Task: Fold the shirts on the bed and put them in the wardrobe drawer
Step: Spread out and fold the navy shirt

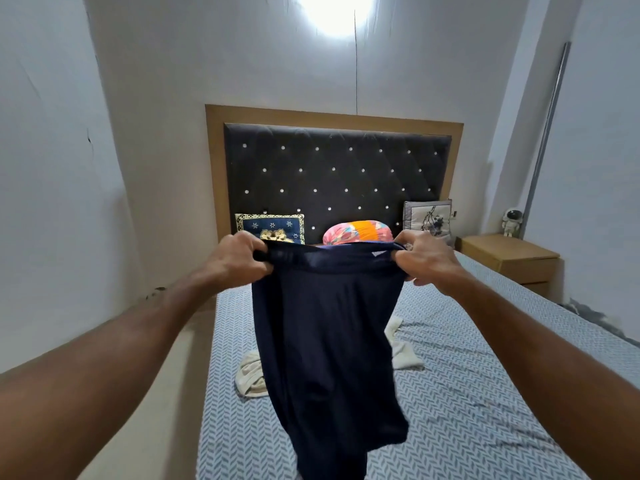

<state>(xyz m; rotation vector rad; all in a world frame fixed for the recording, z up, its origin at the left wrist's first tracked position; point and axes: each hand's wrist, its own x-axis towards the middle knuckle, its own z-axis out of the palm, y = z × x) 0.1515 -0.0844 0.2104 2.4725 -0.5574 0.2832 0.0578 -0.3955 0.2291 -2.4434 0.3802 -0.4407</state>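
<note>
Navy shirt (325,341) is up in the air over the bed (467,393), left hand (235,259) and right hand (424,259) each pinching a top corner, level with each other. Its long axis hangs straight down, hem nearest the wearer. A cream garment (251,374) lies behind it.

Legible text — none. Navy shirt (325,341): one small white mark near the upper edge, too small to tell whether it is a logo or a label — no letters can be made out. Cushions at the headboard: patterns only, no words or numbers.
</note>
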